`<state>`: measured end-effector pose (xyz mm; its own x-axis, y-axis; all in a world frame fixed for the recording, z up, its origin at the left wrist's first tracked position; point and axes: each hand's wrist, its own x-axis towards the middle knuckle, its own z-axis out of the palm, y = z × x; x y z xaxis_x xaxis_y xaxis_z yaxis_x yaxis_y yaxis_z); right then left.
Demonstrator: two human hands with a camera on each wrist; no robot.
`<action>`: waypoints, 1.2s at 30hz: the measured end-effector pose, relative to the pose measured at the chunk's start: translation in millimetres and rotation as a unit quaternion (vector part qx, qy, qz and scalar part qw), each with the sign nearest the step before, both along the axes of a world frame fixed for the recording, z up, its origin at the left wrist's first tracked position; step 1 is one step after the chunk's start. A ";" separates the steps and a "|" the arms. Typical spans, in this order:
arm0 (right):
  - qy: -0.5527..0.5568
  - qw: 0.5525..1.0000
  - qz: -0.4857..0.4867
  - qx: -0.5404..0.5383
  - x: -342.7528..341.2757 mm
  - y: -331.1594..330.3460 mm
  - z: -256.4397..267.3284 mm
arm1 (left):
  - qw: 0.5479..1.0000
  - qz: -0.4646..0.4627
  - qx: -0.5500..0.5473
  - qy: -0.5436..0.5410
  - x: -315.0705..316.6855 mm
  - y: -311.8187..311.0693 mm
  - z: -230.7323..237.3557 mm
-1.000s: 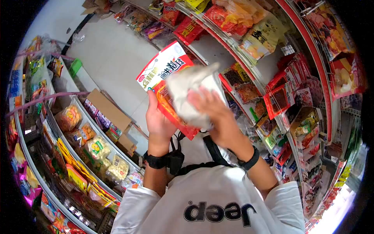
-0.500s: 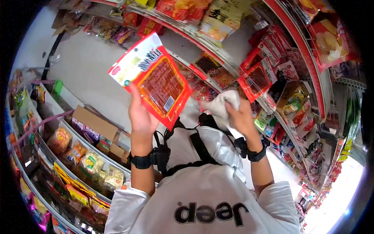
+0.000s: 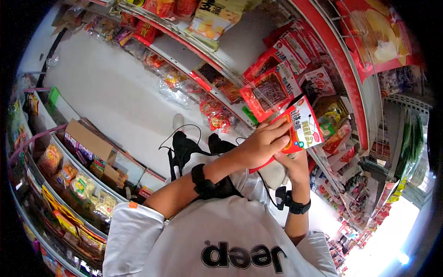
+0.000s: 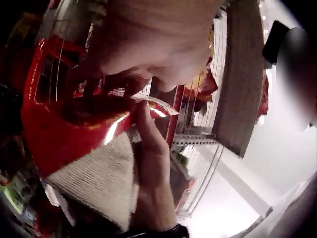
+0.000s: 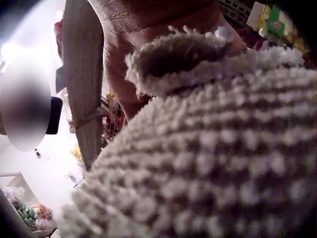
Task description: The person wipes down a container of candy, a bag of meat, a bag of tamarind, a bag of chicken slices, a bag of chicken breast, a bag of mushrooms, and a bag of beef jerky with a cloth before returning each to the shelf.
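A red and white snack packet (image 3: 307, 127) is tilted in front of the lower right shelf. My left hand (image 3: 258, 147) reaches across the body and grips it, fingers over its near side. Under it my right hand (image 3: 297, 166) holds a whitish cloth (image 3: 273, 174), its thumb at the packet's lower edge. In the left wrist view, the ribbed cloth (image 4: 99, 178) lies against the packet's red face (image 4: 69, 134), between the left hand (image 4: 153, 39) above and the right hand (image 4: 154, 163). Thick looped cloth (image 5: 208, 158) fills most of the right wrist view, below the right hand (image 5: 158, 25).
Similar red packets (image 3: 270, 92) stand on the shelf just beyond the hands. A red shelf edge (image 3: 339, 64) runs along the right. On the left, a curved shelf (image 3: 124, 191) carries bagged snacks and an open cardboard box (image 3: 90, 138). Pale floor (image 3: 110, 74) lies between the shelves.
The left hand has carried the packet across to the right, turning it. The right hand, which was rubbing the packet with the cloth and then drew away, is now beneath it.
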<state>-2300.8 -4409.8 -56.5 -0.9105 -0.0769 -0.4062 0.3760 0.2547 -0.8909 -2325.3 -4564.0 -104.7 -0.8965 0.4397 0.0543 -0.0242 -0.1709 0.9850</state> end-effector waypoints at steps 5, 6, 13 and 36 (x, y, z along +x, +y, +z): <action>-0.001 0.996 -0.060 0.064 -11.0 44.8 -3.5 | 0.987 0.079 -0.082 0.112 -13.7 54.8 -31.9; 0.006 0.994 -0.068 0.089 -13.8 53.3 0.7 | 0.988 0.093 -0.067 0.106 -22.1 62.4 -34.9; 0.111 0.967 -0.180 0.144 -30.4 129.2 7.9 | 0.752 0.309 -0.568 0.125 -127.1 84.2 -81.4; 0.222 0.922 -0.168 -0.270 -109.4 202.3 -33.2 | 0.827 0.498 -0.231 0.121 -166.9 54.8 -72.0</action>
